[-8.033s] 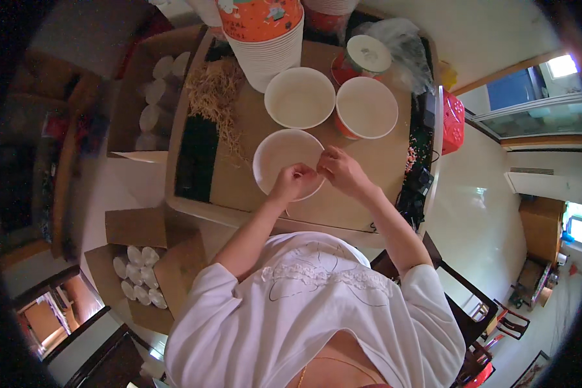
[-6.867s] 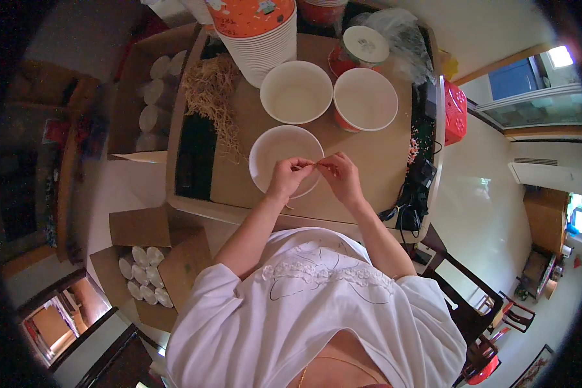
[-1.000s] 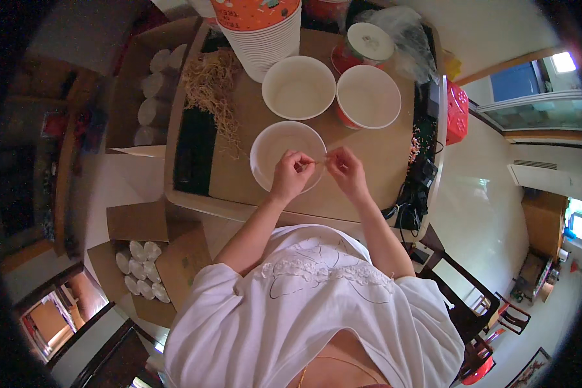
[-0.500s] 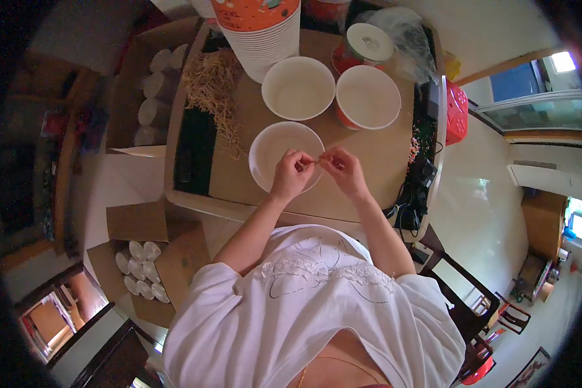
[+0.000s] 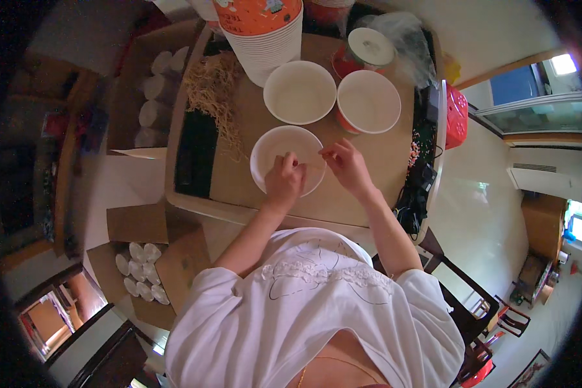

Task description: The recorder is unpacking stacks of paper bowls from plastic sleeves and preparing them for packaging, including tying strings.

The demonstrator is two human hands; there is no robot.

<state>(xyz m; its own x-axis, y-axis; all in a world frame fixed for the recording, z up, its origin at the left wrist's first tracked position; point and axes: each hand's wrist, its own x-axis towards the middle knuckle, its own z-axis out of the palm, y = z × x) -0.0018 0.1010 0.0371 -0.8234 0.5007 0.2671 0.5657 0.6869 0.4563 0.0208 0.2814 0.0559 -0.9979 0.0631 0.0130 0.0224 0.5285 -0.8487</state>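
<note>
My left hand (image 5: 284,179) and my right hand (image 5: 344,161) are together over the near rim of a white paper bowl (image 5: 275,147) on the brown table (image 5: 381,171). Between their fingertips they pinch a thin pale strand (image 5: 313,158). The left hand rests on the bowl's edge, the right hand hovers just right of it. Two more bowls stand beyond: a white one (image 5: 299,92) and an orange-sided one (image 5: 368,101). A heap of thin tan strands (image 5: 215,94) lies to the left of the bowls.
A tall stack of orange-topped paper bowls (image 5: 262,32) stands at the far edge, with a lidded cup (image 5: 370,46) and clear plastic bag (image 5: 404,35) to its right. Open cardboard boxes of white cups (image 5: 138,275) sit on the floor at left. Black cables (image 5: 415,194) hang at the table's right edge.
The hands have stayed over the near bowl, working the thin strand; they have drawn slightly closer together since half a second ago.
</note>
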